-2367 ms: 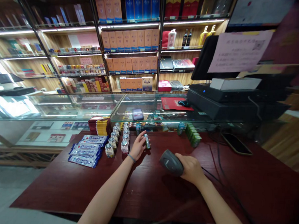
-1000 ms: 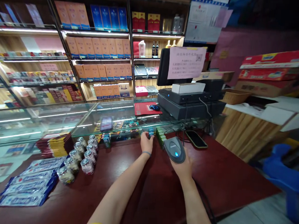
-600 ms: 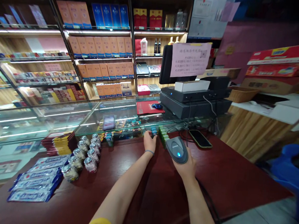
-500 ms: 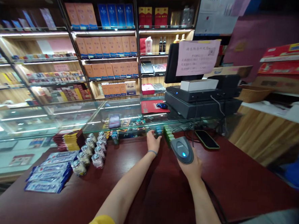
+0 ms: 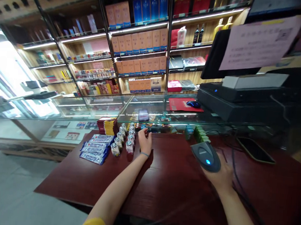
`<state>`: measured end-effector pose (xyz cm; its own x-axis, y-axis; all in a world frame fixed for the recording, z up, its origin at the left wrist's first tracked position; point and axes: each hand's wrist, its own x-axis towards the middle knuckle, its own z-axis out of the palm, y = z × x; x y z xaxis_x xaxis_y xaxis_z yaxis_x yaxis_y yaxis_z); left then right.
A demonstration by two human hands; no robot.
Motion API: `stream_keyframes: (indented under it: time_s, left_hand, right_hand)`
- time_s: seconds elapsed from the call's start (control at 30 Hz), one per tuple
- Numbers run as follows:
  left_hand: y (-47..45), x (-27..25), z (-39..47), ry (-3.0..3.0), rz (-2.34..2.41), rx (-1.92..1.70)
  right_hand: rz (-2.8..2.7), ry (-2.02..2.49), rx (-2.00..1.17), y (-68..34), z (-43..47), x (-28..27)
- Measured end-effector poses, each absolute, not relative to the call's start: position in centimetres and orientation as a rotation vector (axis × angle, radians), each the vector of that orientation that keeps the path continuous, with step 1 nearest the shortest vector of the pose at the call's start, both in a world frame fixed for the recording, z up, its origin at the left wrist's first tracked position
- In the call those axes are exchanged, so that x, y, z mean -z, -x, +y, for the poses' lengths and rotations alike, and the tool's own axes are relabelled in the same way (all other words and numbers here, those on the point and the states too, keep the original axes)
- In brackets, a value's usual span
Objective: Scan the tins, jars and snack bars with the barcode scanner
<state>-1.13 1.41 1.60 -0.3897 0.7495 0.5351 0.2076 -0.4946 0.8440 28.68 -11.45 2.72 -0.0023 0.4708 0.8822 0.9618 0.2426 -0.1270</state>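
My left hand (image 5: 145,142) is reached out over the dark red counter, its fingers curled at a small blue pack (image 5: 143,126). The fingers partly hide this pack, which is beside the rows of small clear jars with silver lids (image 5: 129,145). In my right hand (image 5: 224,178) is a dark grey barcode scanner (image 5: 206,157) with a lit blue light, gripped by its handle. Just beyond the scanner stand a row of small green packs (image 5: 200,134) and more blue packs (image 5: 189,132).
Blue-and-white sachets (image 5: 94,149) and a stack of maroon and yellow packs (image 5: 107,126) lie at the left. A phone (image 5: 255,150) and the scanner's cable are at the right. A glass display case (image 5: 102,104) borders the counter's far side, with a dark till (image 5: 237,106) on it.
My left hand has moved left, from near the blue and green packs to beside the jars. My right hand still holds the scanner. The view has turned left.
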Motion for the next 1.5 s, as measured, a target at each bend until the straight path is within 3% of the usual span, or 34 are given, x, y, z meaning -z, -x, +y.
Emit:
stream_keyframes:
  time_s: [0.53, 1.03, 1.23, 1.5]
  left_hand:
    - [3.9, -0.1, 3.2, -1.494, 1.357, -1.678]
    - [4.3, 0.5, 3.5, -1.753, 1.608, -1.765]
    - [4.0, 0.0, 2.8, -1.508, 1.26, -1.806]
    - [3.1, -0.5, 1.9, -0.623, 0.544, -1.376]
  right_hand:
    - [-1.967, 1.16, 0.626, -26.1, -10.5, -0.8]
    - [-1.933, 1.164, 0.656, -25.3, -10.8, -1.8]
    - [-1.922, 1.179, 0.631, -25.0, -11.1, -1.9]
    - [-2.145, 1.126, 0.654, -23.2, -11.6, -2.7]
